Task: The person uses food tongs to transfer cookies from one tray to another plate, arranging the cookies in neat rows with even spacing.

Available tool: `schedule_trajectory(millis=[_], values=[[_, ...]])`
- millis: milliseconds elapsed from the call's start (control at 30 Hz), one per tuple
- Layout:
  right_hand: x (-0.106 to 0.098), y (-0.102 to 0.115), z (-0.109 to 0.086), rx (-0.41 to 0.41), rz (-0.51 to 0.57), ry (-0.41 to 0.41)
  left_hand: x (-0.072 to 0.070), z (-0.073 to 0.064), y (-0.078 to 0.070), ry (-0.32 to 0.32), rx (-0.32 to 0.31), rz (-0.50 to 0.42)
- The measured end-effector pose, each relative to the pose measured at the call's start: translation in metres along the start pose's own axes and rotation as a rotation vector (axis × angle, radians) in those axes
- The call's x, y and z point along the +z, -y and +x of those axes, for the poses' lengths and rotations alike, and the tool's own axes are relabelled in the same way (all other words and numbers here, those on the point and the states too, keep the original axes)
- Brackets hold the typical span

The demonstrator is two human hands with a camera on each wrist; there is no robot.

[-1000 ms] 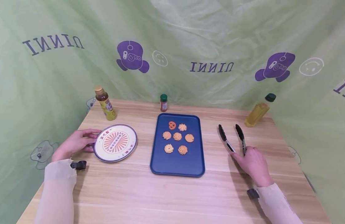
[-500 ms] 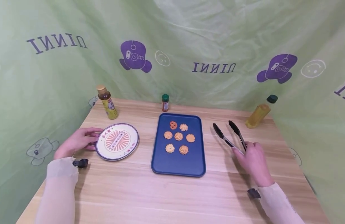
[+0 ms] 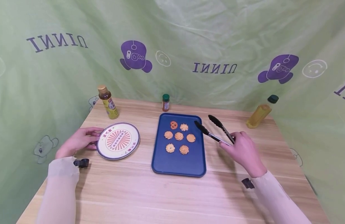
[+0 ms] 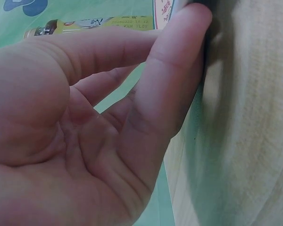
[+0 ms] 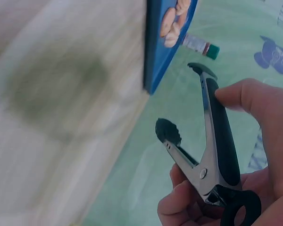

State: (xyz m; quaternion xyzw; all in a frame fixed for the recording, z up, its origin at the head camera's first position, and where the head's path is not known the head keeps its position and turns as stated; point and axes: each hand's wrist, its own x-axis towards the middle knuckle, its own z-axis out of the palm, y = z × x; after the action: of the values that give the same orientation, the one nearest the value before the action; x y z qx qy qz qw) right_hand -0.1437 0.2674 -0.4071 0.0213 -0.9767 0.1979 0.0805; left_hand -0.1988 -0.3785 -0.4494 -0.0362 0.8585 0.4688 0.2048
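Note:
My left hand [image 3: 78,141] pinches the left rim of a round white plate [image 3: 117,140] with a blue edge and a red sunburst print. In the left wrist view the thumb and fingers [image 4: 172,70] meet at the rim, low beside the tabletop. My right hand [image 3: 246,154] grips black-and-silver kitchen tongs [image 5: 221,136], whose arms are spread with nothing between the tips. One tip overlaps the right edge of a blue tray [image 3: 178,165] in the head view. Several cookies [image 3: 179,136] and a small pretzel [image 3: 173,125] lie on the tray.
A yellow-labelled bottle [image 3: 109,105] stands behind the plate at the back left. Behind the tray is a small green-capped jar [image 3: 165,103]. An oil bottle [image 3: 259,115] stands at the back right. A green printed curtain [image 3: 172,84] hangs behind the wooden table [image 3: 150,199].
My right hand has carried the tongs left, from the table's right side to the tray's right edge. My left hand stays at the plate's rim. The head view has shifted slightly.

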Motion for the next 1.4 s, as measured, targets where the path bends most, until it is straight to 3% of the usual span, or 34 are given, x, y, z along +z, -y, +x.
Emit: schedule_trajectory(millis=[300, 700, 1400], values=[[0.006, 0.031, 0.020, -0.099, 0.020, 0.028, 0.000, -0.001, 0.000, -0.006, -0.007, -0.004], [0.018, 0.063, 0.044, -0.222, -0.032, 0.114, 0.002, -0.004, 0.000, -0.014, 0.009, 0.000], [0.021, 0.087, 0.062, -0.260, -0.080, 0.184, 0.003, 0.001, 0.004, -0.016, 0.034, -0.052]])
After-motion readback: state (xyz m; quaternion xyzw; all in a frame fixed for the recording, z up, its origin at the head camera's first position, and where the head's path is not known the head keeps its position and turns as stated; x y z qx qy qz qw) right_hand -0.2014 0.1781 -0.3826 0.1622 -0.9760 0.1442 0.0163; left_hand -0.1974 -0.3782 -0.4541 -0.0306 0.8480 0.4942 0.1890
